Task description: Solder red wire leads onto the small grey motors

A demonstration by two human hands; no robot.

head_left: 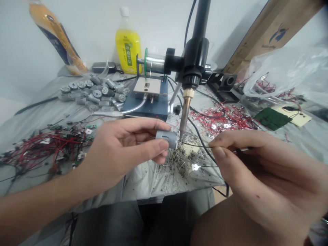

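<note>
Between the thumb and fingers of my left hand (128, 143) is a small grey cylindrical motor (166, 139), lying sideways with its end towards the right. The tip of an upright soldering iron (185, 118) is at that end; whether they touch is hard to tell. My right hand (258, 167) pinches a thin black wire (196, 145) between thumb and forefinger, and the wire runs left to the motor's end. Below the wire a small white metal-bright piece (195, 167) hangs near the right hand. Solder debris (179, 164) lies beneath the motor.
Behind stand a solder spool (155, 64) on a blue-based feeder (133, 100), a yellow bottle (128, 49) and many motors (94, 92). Wire heaps lie left (53, 145) and right (228, 119). A plastic bag (287, 75) is at the right; a black cable crosses the middle.
</note>
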